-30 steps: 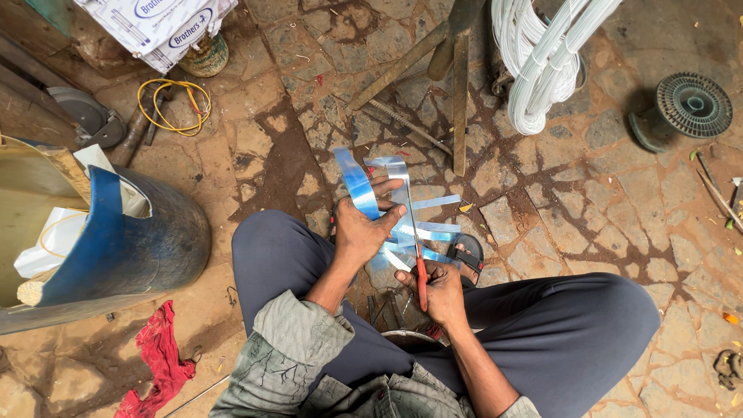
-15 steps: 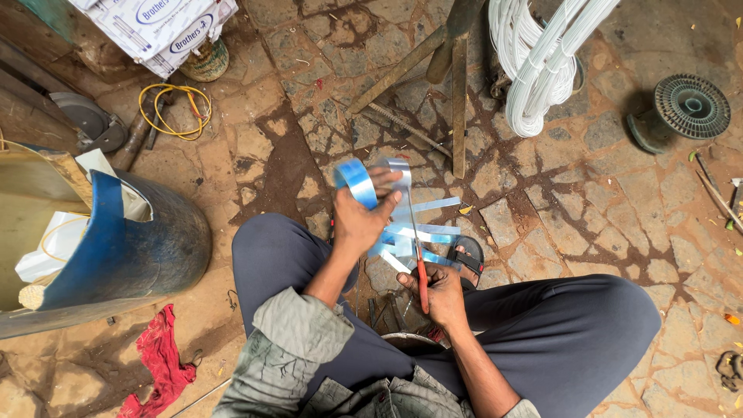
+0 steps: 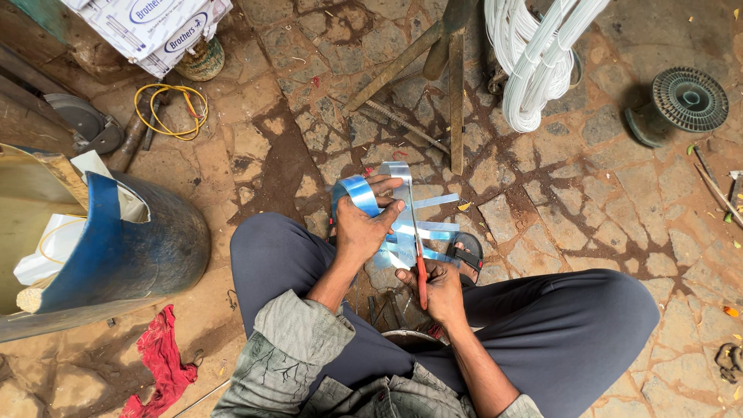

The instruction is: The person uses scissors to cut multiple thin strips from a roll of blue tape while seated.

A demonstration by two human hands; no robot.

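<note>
Cutting a shiny blue strip with scissors, cross-legged on the stone floor.

Nearest me, my right hand (image 3: 443, 288) is closed around the red handles of the scissors (image 3: 418, 248), blades pointing away from me into the strip. Just beyond it, my left hand (image 3: 364, 224) grips the blue metal strip (image 3: 357, 193), which curls over my fingers, while cut strips (image 3: 429, 228) lie fanned out on the floor under both hands, beside my sandal (image 3: 470, 251). To the near left lies a red rag (image 3: 162, 360), and a blue drum (image 3: 128, 244) rests on its side. Farther off sit a yellow wire loop (image 3: 172, 108) on the left, a white wire coil (image 3: 534, 62) ahead, and a dark spool (image 3: 687, 101) at far right.
</note>
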